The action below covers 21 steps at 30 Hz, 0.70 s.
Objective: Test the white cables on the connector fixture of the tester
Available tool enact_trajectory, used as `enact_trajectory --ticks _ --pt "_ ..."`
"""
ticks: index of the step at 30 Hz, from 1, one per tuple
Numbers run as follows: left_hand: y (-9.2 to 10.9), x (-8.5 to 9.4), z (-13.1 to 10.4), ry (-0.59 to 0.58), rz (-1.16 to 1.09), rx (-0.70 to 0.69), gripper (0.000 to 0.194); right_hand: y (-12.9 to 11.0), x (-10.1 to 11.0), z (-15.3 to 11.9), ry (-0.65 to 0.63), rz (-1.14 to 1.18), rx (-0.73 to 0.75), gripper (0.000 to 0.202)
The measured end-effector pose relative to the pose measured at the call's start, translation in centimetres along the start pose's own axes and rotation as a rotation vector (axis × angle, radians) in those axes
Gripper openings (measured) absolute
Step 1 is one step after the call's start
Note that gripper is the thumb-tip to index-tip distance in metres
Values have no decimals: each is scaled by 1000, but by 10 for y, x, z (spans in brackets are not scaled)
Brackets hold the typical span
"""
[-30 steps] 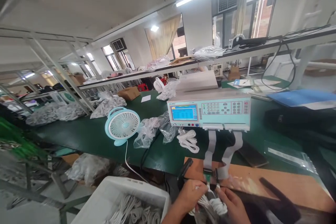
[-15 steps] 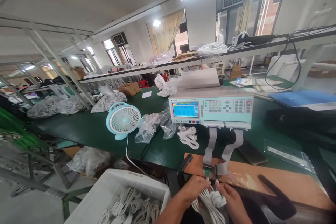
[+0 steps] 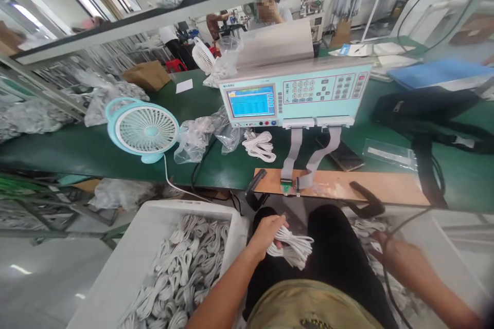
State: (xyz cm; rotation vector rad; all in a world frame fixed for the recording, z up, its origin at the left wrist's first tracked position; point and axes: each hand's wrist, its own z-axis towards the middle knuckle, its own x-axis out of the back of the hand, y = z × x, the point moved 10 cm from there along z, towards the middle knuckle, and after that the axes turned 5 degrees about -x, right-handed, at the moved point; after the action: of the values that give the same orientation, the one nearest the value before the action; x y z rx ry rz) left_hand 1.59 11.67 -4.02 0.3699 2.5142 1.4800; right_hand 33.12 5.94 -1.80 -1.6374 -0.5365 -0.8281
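Note:
My left hand (image 3: pixel 269 234) is closed round a coiled bundle of white cables (image 3: pixel 295 247), held above my lap. Off to the right, my right hand (image 3: pixel 384 252) is over a container of white cables (image 3: pixel 368 226); its fingers are blurred, so what they hold cannot be made out. Two grey ribbon cables (image 3: pixel 294 149) run from the tester (image 3: pixel 324 90) to small connectors (image 3: pixel 286 186) at the edge of an orange-brown board (image 3: pixel 328 185). Neither hand touches the connectors.
A white bin (image 3: pixel 148 216) full of coiled cables stands at the left. On the green table (image 3: pixel 185 177) are a blue fan (image 3: pixel 142 128), plastic bags, a coiled white cable (image 3: pixel 258 145), a dark phone (image 3: pixel 345 157) and a black bag (image 3: pixel 417 108). People are visible behind the shelf.
The view has tilted down. Both hands have left the connectors: the left drew back with the cable bundle, the right moved to the container at the right.

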Motion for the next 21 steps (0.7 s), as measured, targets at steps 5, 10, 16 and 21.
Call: enact_trajectory --ticks 5,10,16,21 --pt "-12 -25 10 -62 4 80 54 -115 -51 -42 -311 32 504 54" --pt "-12 -47 16 -168 52 142 56 -191 -69 -56 -490 64 672 36" --pt "14 -46 8 -117 194 -36 45 -169 -60 -28 -419 423 312 29" --pt "35 -36 -10 65 446 -268 23 -121 -84 -9 -347 593 -33 41"
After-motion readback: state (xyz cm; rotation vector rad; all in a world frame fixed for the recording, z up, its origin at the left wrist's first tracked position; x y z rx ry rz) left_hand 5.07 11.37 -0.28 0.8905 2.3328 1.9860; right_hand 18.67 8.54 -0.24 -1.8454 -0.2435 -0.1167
